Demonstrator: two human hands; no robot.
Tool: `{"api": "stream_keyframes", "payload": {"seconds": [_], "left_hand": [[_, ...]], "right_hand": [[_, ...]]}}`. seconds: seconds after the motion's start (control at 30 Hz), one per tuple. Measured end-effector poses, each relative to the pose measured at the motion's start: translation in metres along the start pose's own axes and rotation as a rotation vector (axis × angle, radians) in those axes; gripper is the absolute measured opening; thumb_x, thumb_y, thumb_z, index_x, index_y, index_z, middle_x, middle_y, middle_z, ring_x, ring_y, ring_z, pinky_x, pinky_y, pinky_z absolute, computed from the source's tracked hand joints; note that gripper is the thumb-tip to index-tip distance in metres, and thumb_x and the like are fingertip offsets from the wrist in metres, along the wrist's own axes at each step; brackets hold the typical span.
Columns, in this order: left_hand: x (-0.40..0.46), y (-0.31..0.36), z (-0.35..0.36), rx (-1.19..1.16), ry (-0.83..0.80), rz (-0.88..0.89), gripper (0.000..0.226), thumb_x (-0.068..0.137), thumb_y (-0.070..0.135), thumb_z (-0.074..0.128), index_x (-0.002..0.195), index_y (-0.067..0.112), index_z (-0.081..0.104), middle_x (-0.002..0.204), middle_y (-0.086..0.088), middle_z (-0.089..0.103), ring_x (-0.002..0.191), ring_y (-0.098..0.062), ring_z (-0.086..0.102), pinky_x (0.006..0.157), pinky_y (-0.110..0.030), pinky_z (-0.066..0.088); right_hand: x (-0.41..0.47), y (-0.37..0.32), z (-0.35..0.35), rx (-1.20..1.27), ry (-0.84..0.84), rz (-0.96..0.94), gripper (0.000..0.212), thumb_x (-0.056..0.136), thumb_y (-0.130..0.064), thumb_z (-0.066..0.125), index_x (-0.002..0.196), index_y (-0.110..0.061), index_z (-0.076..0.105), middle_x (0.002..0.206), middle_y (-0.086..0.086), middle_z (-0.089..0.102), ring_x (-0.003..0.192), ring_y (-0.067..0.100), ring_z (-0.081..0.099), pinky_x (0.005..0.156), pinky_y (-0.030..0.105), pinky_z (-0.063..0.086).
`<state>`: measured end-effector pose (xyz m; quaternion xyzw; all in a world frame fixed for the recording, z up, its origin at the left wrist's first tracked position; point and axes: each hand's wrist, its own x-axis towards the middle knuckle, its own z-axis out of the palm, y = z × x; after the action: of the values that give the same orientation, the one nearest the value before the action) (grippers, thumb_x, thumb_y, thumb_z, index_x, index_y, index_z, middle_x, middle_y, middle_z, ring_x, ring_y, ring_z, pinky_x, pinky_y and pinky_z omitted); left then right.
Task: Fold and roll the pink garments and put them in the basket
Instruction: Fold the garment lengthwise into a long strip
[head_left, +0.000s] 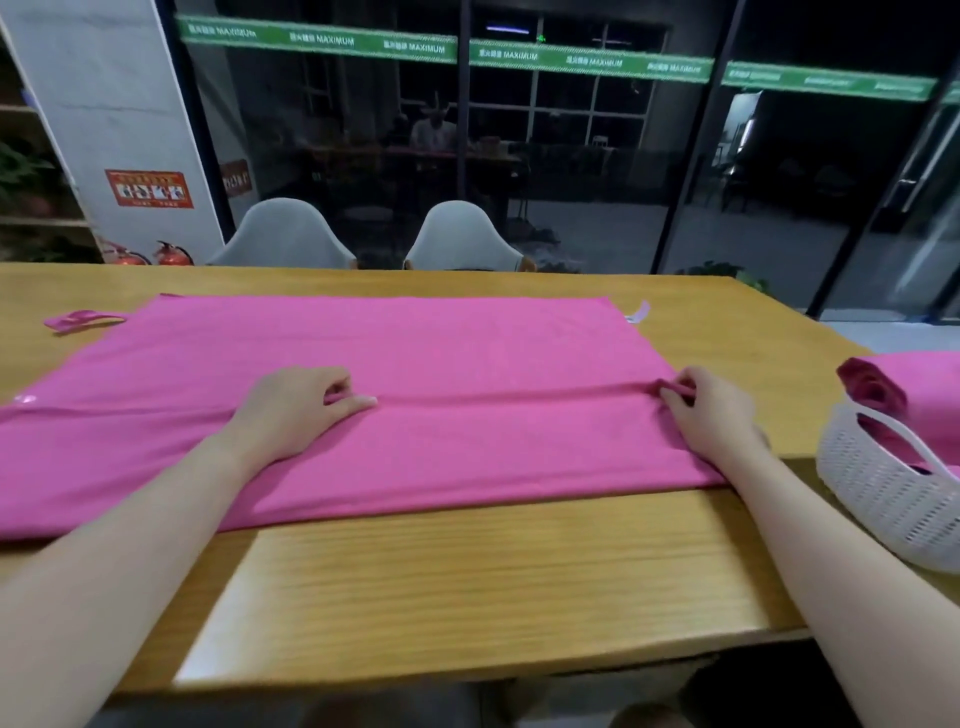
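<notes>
A wide pink garment (395, 353) lies spread flat across the wooden table (467, 587) in front of me, its near part doubled over so that a long fold line runs from side to side about midway across the cloth. My left hand (296, 410) rests on that fold line near the middle of the garment, the fingers curled with the fingertips pinching a small ridge of fabric while the index finger lies straighter along the cloth. My right hand (711, 410) is at the right end of the same fold, thumb and curled fingers pinching the bunched edge of the garment at its right side. Both my forearms stretch over the bare near strip of table. To my right, at the table's edge, sits a white perforated basket (883, 499) with a handle opening, and a rolled pink garment (872, 389) lies in it, its spiral end facing me, with more pink cloth beside it running out of view. A small pink scrap (78, 319) lies on the table beyond the garment's far left corner, apart from it. Two white chairs (462, 234) stand behind the table against dark glass walls.
</notes>
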<state>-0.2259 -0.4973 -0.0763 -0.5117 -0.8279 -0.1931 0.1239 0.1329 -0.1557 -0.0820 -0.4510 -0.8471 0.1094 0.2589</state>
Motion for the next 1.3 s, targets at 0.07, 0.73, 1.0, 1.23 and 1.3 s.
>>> {"api": "stream_keyframes", "payload": {"seconds": [0.07, 0.73, 1.0, 1.23, 1.3], "left_hand": [[-0.003, -0.001, -0.001, 0.021, 0.014, 0.002, 0.046, 0.089, 0.070, 0.054, 0.069, 0.029, 0.044, 0.060, 0.010, 0.054, 0.063, -0.023, 0.053, 0.059, -0.035, 0.039], [-0.060, 0.028, -0.057, 0.070, -0.022, 0.035, 0.025, 0.103, 0.047, 0.048, 0.092, 0.028, 0.058, 0.087, 0.001, 0.068, 0.085, -0.029, 0.064, 0.068, -0.038, 0.045], [0.008, 0.014, -0.038, 0.054, -0.090, 0.030, 0.028, 0.101, 0.051, 0.048, 0.090, 0.028, 0.058, 0.082, 0.005, 0.066, 0.081, -0.027, 0.064, 0.070, -0.039, 0.049], [0.014, 0.000, -0.004, 0.073, -0.087, -0.040, 0.026, 0.099, 0.052, 0.053, 0.089, 0.028, 0.055, 0.079, 0.008, 0.057, 0.075, -0.023, 0.054, 0.068, -0.036, 0.043], [0.014, 0.007, -0.011, 0.093, -0.034, 0.028, 0.017, 0.098, 0.039, 0.059, 0.099, 0.023, 0.064, 0.094, 0.002, 0.064, 0.090, -0.026, 0.062, 0.078, -0.040, 0.049]], "right_hand": [[-0.005, -0.002, -0.004, 0.003, -0.016, 0.027, 0.014, 0.101, -0.037, 0.057, 0.097, -0.024, 0.059, 0.092, 0.007, 0.068, 0.087, 0.034, 0.062, 0.071, 0.039, 0.048], [-0.049, -0.009, -0.054, 0.201, 0.027, 0.134, 0.021, 0.096, -0.023, 0.062, 0.077, -0.014, 0.060, 0.071, 0.010, 0.062, 0.074, 0.035, 0.062, 0.061, 0.038, 0.045], [0.002, -0.018, -0.026, 0.090, -0.024, 0.248, 0.015, 0.096, -0.027, 0.059, 0.097, -0.017, 0.070, 0.091, 0.007, 0.069, 0.086, 0.034, 0.063, 0.074, 0.041, 0.053], [0.009, -0.007, 0.002, -0.083, 0.021, 0.163, 0.019, 0.099, -0.033, 0.056, 0.110, -0.018, 0.060, 0.110, 0.014, 0.066, 0.101, 0.040, 0.062, 0.078, 0.043, 0.049], [0.006, -0.012, 0.001, -0.142, 0.130, 0.061, 0.028, 0.098, -0.028, 0.058, 0.120, -0.011, 0.059, 0.117, 0.018, 0.062, 0.107, 0.041, 0.057, 0.087, 0.047, 0.047]]}}
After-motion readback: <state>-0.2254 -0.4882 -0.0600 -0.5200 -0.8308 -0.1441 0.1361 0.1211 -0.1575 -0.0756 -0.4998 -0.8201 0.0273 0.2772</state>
